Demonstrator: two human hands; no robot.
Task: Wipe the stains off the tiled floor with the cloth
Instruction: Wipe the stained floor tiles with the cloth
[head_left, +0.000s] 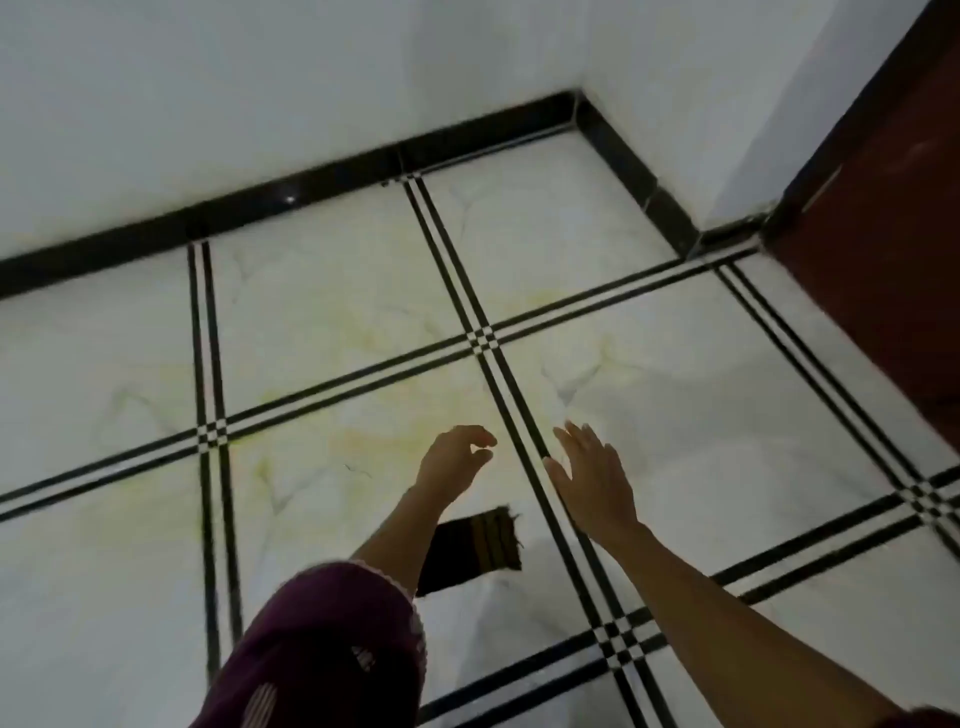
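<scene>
The tiled floor is pale marble-patterned, crossed by double black lines. Faint yellow stains spread over the middle tiles, just ahead of my hands. A dark brown striped cloth lies flat on the floor beneath my left forearm, partly hidden by it. My left hand hovers above the floor with fingers loosely curled and nothing in them. My right hand is held flat with fingers spread, also holding nothing. Neither hand touches the cloth.
White walls with a black skirting board close the room at the back and meet in a corner at the upper right. A dark red-brown door stands at the right edge. My purple sleeve fills the lower left.
</scene>
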